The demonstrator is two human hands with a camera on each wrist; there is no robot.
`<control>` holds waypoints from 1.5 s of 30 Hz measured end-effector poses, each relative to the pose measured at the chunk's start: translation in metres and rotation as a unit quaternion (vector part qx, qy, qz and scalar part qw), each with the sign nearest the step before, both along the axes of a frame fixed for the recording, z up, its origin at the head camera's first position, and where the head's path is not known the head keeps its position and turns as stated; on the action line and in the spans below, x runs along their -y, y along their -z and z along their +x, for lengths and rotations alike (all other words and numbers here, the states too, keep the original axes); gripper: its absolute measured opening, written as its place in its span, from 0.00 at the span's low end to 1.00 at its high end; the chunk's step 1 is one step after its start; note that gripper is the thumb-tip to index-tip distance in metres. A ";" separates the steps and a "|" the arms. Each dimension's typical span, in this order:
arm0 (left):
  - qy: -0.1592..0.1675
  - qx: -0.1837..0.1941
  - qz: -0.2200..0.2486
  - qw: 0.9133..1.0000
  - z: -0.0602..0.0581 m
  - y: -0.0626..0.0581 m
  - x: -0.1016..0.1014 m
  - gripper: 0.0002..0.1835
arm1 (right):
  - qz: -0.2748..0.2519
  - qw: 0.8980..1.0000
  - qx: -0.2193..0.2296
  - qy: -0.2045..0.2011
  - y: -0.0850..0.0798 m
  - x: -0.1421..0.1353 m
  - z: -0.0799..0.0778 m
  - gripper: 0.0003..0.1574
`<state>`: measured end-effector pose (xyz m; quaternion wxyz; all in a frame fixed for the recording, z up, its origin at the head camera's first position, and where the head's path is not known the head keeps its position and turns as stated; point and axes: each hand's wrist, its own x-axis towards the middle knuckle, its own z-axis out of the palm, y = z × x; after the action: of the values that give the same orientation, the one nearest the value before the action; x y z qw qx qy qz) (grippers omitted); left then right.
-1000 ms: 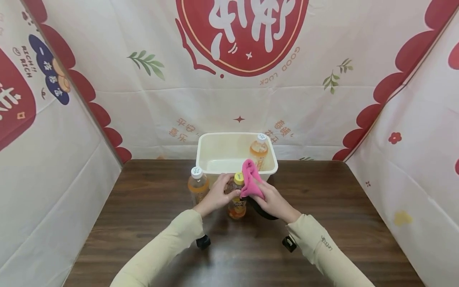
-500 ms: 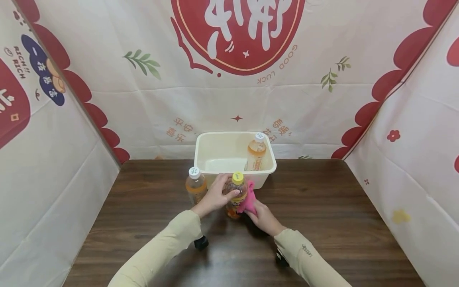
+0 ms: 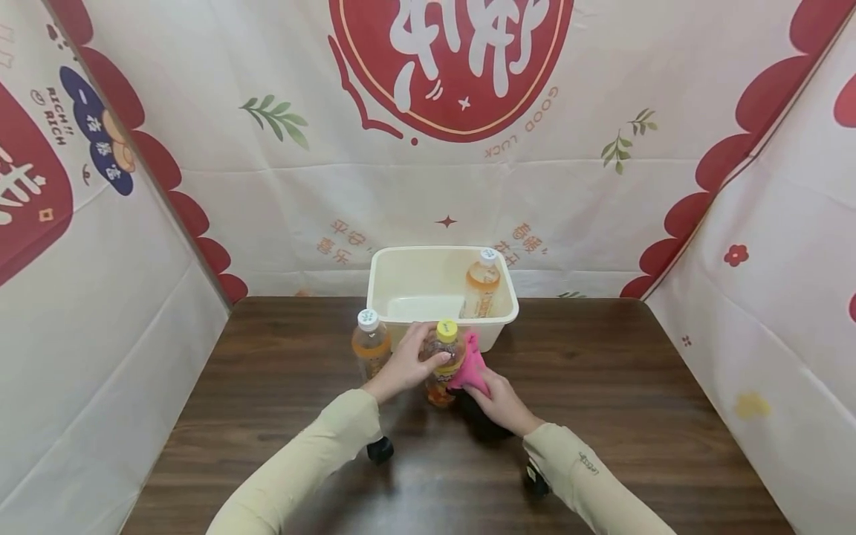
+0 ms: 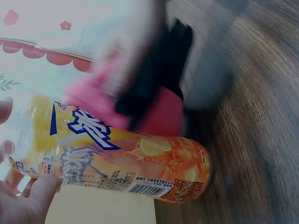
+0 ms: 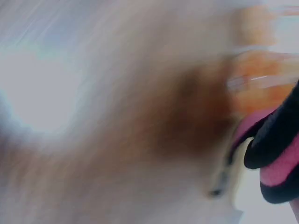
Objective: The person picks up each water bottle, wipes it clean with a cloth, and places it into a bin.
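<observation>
In the head view my left hand (image 3: 406, 362) grips the upper part of a clear plastic drink bottle (image 3: 446, 370) with a yellow cap, which stands upright on the table. Its yellow-and-orange label (image 4: 156, 151) with fruit pictures fills the middle of the left wrist view. My right hand (image 3: 503, 400) holds a bunched pink cloth (image 3: 472, 369) against the bottle's right side. Black parts show along the pink fabric (image 5: 280, 170) in the right wrist view, where much is blurred. Beside my left wrist stands a second bottle (image 3: 371, 348), white-capped with an orange band.
Behind the hands is a cream plastic tub (image 3: 435, 322); another white-capped bottle (image 3: 481, 286) stands in its right side. All rest on a dark wood table (image 3: 287, 371). Printed fabric walls (image 3: 401, 193) enclose the back and both sides.
My right hand has brought the pink cloth down from beside the yellow cap to the bottle's lower side, then slightly up again. My left hand keeps its grip on the bottle.
</observation>
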<state>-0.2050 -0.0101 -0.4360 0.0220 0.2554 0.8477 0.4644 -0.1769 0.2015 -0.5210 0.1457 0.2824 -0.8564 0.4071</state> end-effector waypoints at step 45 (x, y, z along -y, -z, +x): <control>-0.032 0.038 0.008 0.999 -0.003 -0.008 -0.010 0.30 | 0.058 0.998 0.002 0.014 0.006 -0.023 0.007 0.12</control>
<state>-0.2079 -0.0002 -0.4275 0.0372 0.2103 0.8502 0.4811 -0.1700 0.2248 -0.5266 0.1328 0.2775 -0.8827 0.3552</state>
